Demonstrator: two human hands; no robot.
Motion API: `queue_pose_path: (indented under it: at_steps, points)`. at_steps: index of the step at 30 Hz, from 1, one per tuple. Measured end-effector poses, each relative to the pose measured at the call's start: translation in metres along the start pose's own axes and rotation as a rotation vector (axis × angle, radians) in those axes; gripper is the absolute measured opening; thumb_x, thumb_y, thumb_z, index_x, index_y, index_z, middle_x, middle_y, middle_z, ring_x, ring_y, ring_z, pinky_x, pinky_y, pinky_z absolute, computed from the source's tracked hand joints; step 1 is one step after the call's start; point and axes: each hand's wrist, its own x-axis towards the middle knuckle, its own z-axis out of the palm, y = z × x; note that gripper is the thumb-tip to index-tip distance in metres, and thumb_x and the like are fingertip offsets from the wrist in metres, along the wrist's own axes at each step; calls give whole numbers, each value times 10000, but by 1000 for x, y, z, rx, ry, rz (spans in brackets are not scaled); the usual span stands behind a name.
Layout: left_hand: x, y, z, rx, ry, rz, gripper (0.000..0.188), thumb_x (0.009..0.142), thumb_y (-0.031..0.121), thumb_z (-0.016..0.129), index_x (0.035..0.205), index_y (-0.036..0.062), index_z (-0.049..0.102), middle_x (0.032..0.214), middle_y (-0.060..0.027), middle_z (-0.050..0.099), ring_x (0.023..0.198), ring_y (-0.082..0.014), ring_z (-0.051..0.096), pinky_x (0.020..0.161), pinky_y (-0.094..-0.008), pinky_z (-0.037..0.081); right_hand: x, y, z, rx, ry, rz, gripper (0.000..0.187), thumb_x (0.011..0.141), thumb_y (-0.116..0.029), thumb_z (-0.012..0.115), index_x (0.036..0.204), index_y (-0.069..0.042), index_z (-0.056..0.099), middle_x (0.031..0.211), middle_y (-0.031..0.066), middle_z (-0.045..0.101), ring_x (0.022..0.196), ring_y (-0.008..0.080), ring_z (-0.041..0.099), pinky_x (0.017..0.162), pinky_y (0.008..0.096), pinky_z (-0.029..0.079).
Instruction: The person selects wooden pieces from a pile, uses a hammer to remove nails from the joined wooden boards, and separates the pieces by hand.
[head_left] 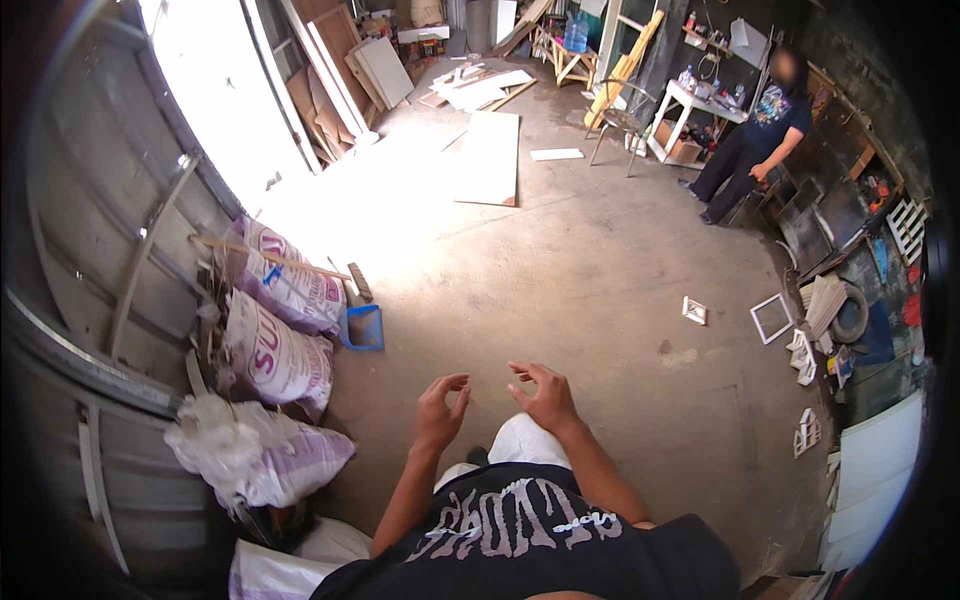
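My left hand (440, 409) is raised in front of my body, its fingers curved and parted from the thumb, with nothing between them. Facing it, a short gap away, my right hand (544, 396) has the same curved shape and is empty too. Both hover over the concrete floor (560, 300), above my light-coloured trousers (526, 440). Nearest to the left hand are a blue dustpan (362, 328) and full white-and-purple sacks (275, 355), all out of its reach.
A broom (359, 283) leans across the sacks on the left. Ahead lie a white board (488, 158) and a pile of panels (480, 90). A person (765, 130) sits at the far right near a white table (690, 105). Small white frames (771, 318) line the right side.
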Motion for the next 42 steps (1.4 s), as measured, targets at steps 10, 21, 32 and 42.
queue_pose_path:
  at_steps: [10,21,32,42]
  points:
    - [326,-80,29,-6,-20,4,196,992,120,732,1161,27,769,1080,-127,804,1040,-221,774,939,-360,588,317,78,15,61,14,39,409,869,-166,811,1259,-67,738,1130,147,773,991,271,763,906,389,598]
    - [654,-149,18,-26,33,-144,233,985,143,737,1180,17,755,1092,-143,801,1043,-238,775,953,-363,582,694,76,28,7,-97,22,456,891,-172,790,1322,-52,703,1193,135,769,985,270,759,899,397,599]
    - [1040,-227,-4,50,-72,30,230,957,135,753,1142,0,750,1067,-187,775,933,-284,786,847,-385,599,1064,73,96,-130,-41,156,696,896,-277,794,1513,-73,547,1009,110,806,984,341,767,880,460,597]
    - [1337,-309,-19,139,-133,106,169,958,92,745,1108,30,791,1040,-161,793,917,-251,793,812,-357,608,1347,104,133,-98,41,142,643,935,-279,766,1503,-96,526,1038,82,790,1002,345,751,910,469,583]
